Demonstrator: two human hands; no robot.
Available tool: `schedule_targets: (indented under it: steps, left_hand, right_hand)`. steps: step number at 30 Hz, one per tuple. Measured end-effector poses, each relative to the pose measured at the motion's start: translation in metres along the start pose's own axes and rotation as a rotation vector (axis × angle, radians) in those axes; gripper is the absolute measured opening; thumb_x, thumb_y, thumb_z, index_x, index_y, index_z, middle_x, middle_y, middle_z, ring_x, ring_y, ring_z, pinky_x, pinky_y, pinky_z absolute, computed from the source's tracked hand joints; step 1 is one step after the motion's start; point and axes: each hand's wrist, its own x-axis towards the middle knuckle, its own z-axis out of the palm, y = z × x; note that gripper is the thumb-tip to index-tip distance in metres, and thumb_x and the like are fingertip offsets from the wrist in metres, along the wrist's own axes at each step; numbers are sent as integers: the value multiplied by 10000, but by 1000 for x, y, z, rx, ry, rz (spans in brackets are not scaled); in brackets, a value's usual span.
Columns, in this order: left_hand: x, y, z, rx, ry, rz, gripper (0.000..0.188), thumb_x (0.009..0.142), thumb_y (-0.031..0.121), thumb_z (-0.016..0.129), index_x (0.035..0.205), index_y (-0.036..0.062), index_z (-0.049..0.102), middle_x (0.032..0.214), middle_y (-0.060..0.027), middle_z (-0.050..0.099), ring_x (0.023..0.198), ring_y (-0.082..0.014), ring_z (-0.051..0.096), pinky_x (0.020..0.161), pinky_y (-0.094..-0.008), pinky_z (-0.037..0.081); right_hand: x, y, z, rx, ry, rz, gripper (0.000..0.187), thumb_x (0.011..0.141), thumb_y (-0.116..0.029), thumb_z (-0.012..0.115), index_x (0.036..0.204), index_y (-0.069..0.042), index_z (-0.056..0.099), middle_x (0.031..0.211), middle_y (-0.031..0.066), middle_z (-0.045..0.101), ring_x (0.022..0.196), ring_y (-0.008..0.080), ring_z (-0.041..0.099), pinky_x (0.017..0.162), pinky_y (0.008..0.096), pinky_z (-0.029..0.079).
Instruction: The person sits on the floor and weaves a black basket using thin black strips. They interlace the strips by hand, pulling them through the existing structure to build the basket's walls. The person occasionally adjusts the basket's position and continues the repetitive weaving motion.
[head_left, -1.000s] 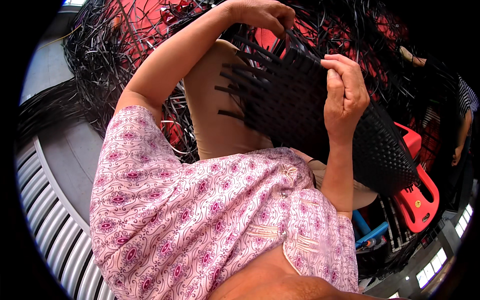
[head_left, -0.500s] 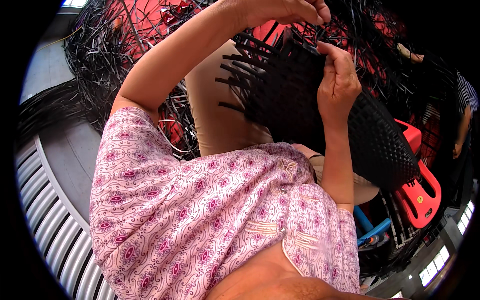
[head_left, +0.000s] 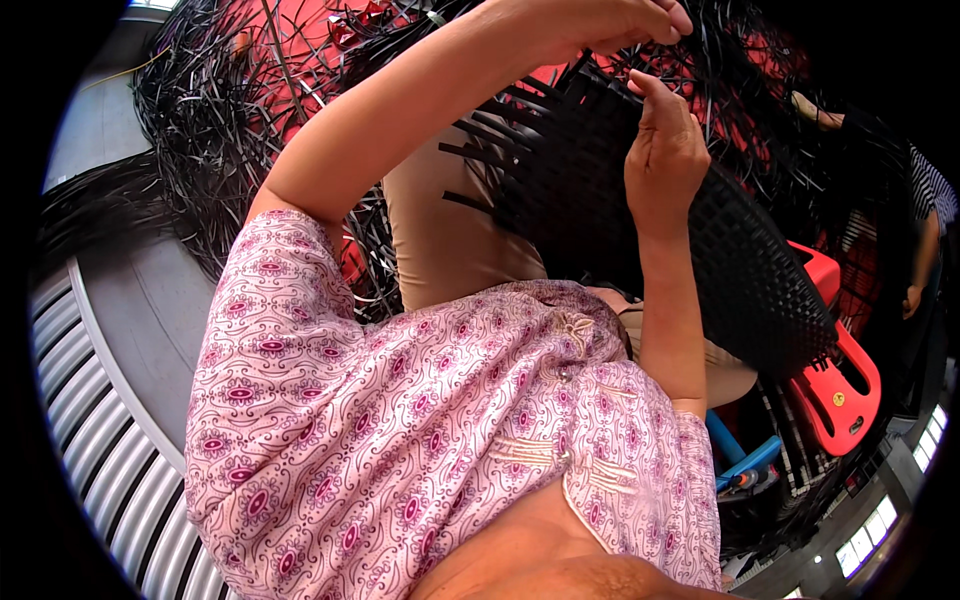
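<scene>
A black panel woven from flat strips [head_left: 590, 170] lies across my lap, with loose strip ends sticking out along its left side. At the far edge of the weave, my left hand [head_left: 630, 25] reaches across from the left, fingers drawn together near the top of the picture. Whatever they pinch is lost against the dark strips. My right hand [head_left: 668, 150] is raised over the panel, with its forefinger and thumb bent together at the far edge and the other fingers curled. I cannot make out what lies between those fingertips.
Tangled black strips [head_left: 190, 120] cover a red surface [head_left: 285, 60] beyond my knees. A red plastic chair [head_left: 840, 400] stands at the right, near a blue tubular part [head_left: 755, 460]. Another person's arm [head_left: 925, 265] shows at the far right. Ribbed metal slats [head_left: 90, 400] run at left.
My left hand has moved to the right and slightly away, along the top. My right hand has shifted a little left and away. The woven panel has barely moved.
</scene>
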Motion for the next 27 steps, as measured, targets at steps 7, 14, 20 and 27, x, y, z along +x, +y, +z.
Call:
schedule_targets:
  steps: [7, 14, 20, 27]
  left_hand:
    - [8, 10, 18, 255, -61, 98, 101, 851, 50, 638, 942, 29, 679, 756, 2, 615, 611, -68, 534, 519, -218, 437]
    - [23, 27, 27, 341, -62, 89, 110, 851, 60, 661, 952, 24, 687, 745, 22, 613, 621, -53, 507, 521, -210, 374]
    - [-15, 31, 2, 264, -120, 162, 117, 859, 51, 672, 972, 27, 689, 815, 18, 641, 719, -45, 549, 617, -191, 420]
    - [-66, 33, -16, 235, 17, 89, 107, 919, 60, 677, 1025, 45, 670, 882, 40, 649, 778, -16, 578, 684, -164, 458]
  right_hand:
    - [-1, -1, 4, -17, 41, 13, 301, 875, 29, 578, 1132, -123, 622, 920, 28, 679, 807, 267, 665, 725, 388, 522]
    - [1, 0, 2, -33, 28, 19, 259, 896, 9, 577, 1117, -113, 637, 914, 24, 689, 815, 254, 671, 724, 374, 517]
    - [-3, 0, -2, 45, 69, -55, 177, 898, -28, 627, 1050, -102, 680, 912, 29, 699, 824, 236, 674, 732, 366, 501]
    - [-4, 4, -1, 179, 126, -133, 140, 883, -25, 656, 994, -96, 702, 937, 34, 722, 847, 226, 685, 765, 365, 496]
